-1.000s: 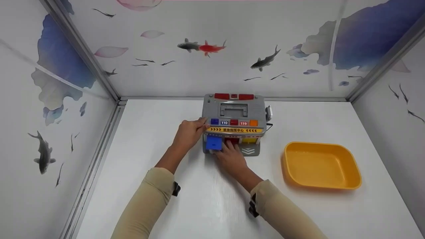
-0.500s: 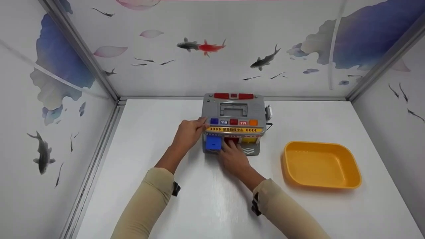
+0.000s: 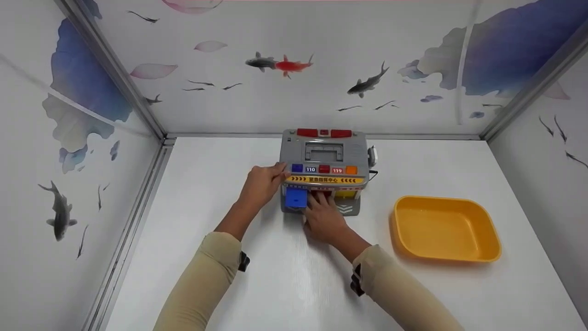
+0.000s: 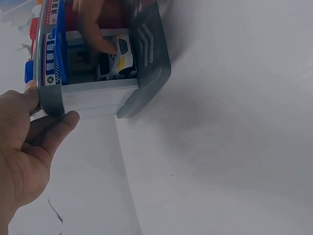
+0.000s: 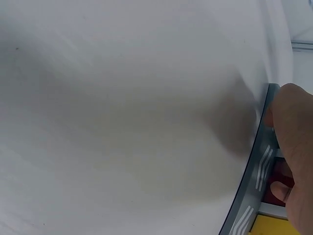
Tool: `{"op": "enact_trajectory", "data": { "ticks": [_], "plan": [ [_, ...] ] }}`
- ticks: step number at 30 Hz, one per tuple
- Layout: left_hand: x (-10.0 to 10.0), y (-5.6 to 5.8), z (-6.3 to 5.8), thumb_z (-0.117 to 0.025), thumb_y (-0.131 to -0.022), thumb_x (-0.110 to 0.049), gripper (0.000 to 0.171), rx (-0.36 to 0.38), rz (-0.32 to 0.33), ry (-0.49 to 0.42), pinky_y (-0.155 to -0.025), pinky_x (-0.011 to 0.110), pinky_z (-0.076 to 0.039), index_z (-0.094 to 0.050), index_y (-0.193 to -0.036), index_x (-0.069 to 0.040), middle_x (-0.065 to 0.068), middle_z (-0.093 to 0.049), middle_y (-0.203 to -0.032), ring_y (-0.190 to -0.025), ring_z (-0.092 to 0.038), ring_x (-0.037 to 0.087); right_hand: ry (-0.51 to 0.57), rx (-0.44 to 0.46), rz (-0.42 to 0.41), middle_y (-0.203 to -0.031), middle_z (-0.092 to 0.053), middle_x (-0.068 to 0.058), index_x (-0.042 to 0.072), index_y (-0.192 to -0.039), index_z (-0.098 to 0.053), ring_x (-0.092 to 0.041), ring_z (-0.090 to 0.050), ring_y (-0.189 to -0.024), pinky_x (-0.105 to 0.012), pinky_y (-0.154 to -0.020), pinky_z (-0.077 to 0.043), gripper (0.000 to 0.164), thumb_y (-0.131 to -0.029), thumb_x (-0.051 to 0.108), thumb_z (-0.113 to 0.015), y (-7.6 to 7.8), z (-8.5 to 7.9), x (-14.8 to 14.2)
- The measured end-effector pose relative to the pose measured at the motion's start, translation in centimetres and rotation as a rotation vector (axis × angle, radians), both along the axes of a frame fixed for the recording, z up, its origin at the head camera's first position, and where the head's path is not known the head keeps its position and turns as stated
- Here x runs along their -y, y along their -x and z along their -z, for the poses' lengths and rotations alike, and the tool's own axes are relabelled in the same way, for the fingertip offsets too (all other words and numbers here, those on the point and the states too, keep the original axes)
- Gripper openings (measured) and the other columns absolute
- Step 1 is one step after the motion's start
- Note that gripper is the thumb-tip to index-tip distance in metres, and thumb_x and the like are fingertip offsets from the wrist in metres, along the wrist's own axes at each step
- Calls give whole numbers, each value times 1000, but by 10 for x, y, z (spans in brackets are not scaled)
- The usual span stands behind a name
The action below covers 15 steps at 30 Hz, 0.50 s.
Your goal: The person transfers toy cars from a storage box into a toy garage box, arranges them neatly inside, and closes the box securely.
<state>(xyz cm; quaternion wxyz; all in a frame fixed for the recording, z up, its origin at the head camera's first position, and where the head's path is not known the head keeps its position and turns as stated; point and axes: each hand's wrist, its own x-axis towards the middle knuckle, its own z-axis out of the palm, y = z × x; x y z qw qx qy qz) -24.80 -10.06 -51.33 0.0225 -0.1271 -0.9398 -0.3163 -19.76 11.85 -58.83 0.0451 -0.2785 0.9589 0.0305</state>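
A grey toy rescue station point(image 3: 294, 156) with red lights and coloured buttons stands near the back wall. Its blue door point(image 3: 295, 198) is swung up over the left bay. My left hand point(image 3: 261, 186) grips the station's left front corner, thumb above and fingers beneath, as the left wrist view shows. In that bay sits a white toy car point(image 4: 125, 55) with yellow and black parts; a digit of my right hand point(image 3: 325, 220) touches it. The other right fingers reach towards the red door point(image 5: 282, 171) in the middle bay. The head view hides the car.
A yellow-orange tray point(image 3: 445, 230) lies on the white table point(image 3: 285, 285) to the right of the station. The yellow door point(image 3: 345, 194) of the right bay is down. Printed walls stand at the back and both sides.
My right hand has shifted slightly to the right. A small pale part showing below the blue door a second ago is out of sight in the head view. The left hand keeps its grip.
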Motion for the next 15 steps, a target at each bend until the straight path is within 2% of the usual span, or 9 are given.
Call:
{"op": "enact_trajectory", "data": {
  "ticks": [8,15],
  "plan": [
    [0,1,-1,-63,-112,-42,47,6,1,-1,-116,45,-59,-67,-150,-15,10,-67,-149,-141,-67,28,10,-20,-28,-176,-41,-7,18,-168,-47,-39,-39,-152,-68,-131,-39,62,-112,40,-63,1,-1,-6],
    [0,1,0,-63,-112,-43,47,12,1,-6,-116,45,-59,-68,-149,-14,12,-67,-149,-141,-68,29,-17,59,-29,-177,-40,-10,16,-163,-55,-41,-35,-158,-70,-134,-33,60,-111,45,-62,3,-6,-5]
  ]
}}
